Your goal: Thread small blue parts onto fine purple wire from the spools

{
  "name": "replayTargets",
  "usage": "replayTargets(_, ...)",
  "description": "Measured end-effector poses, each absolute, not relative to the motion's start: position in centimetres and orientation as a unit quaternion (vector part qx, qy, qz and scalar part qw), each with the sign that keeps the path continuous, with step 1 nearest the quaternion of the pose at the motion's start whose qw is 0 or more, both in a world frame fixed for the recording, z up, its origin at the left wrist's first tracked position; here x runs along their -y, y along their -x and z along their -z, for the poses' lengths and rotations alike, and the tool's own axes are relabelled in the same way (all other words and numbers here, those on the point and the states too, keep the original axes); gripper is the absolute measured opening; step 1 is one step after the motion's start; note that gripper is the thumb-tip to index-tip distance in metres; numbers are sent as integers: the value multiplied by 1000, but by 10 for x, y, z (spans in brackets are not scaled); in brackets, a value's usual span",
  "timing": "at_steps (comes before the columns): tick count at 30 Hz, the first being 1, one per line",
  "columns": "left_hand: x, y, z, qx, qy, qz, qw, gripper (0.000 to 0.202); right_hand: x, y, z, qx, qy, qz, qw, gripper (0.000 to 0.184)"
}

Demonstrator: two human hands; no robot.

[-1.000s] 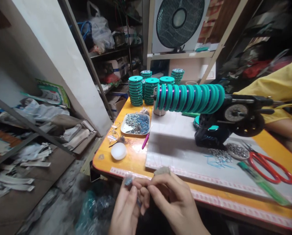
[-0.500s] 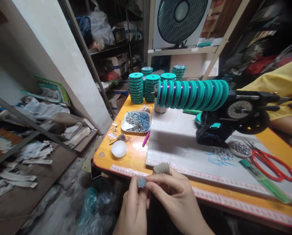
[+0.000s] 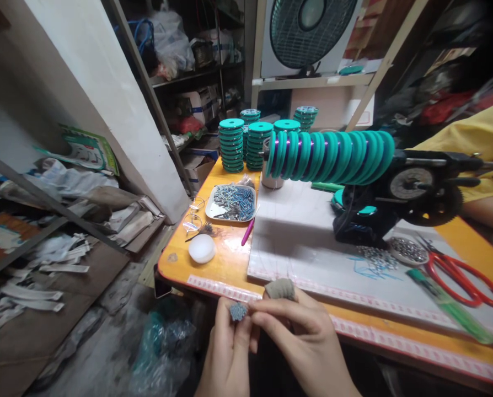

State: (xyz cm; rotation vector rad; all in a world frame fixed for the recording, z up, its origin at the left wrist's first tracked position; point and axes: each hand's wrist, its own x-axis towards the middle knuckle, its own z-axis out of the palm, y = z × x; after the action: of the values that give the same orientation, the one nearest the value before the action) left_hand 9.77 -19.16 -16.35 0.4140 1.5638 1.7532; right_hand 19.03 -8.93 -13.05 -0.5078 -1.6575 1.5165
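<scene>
Both hands meet below the near edge of the orange table (image 3: pixel 230 264). My left hand (image 3: pixel 225 358) is closed, pinching a small bundle of blue-grey tubes (image 3: pixel 238 311) between thumb and fingers. My right hand (image 3: pixel 304 342) is closed too; its fingertips pinch at the same bundle, and its thumb wears a tan fabric cover (image 3: pixel 280 288). Behind them a white board (image 3: pixel 304 237) lies on the table, with a black winding machine (image 3: pixel 395 198) carrying a row of teal spools (image 3: pixel 329 157).
A white tray of small tubes (image 3: pixel 230 203), a pink pen (image 3: pixel 246 231) and a white puck (image 3: pixel 202 248) lie at the table's left. Stacked teal spools (image 3: pixel 246 140) stand at the back. Red scissors (image 3: pixel 461 273) lie right. A person in a yellow sleeve (image 3: pixel 473 143) sits at right. Clutter covers the floor.
The hands rose slightly toward the table edge. The bundle of tubes now stands up between both hands' fingertips instead of lying low in the left hand.
</scene>
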Motion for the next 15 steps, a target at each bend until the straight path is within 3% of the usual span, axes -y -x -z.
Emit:
replayTargets(5, 196, -103, 157, -700, -171, -616, 318, 29, 91, -190, 127, 694, 210, -557, 405, 10)
replayTargets(9, 196, -105, 150, -741, -171, -568, 314, 27, 94, -191, 129, 670, 195, -595, 399, 13)
replayTargets(15, 187, -111, 152, -609, -128, -694, 364, 32, 98, -197, 139, 683, 221, -583, 381, 11)
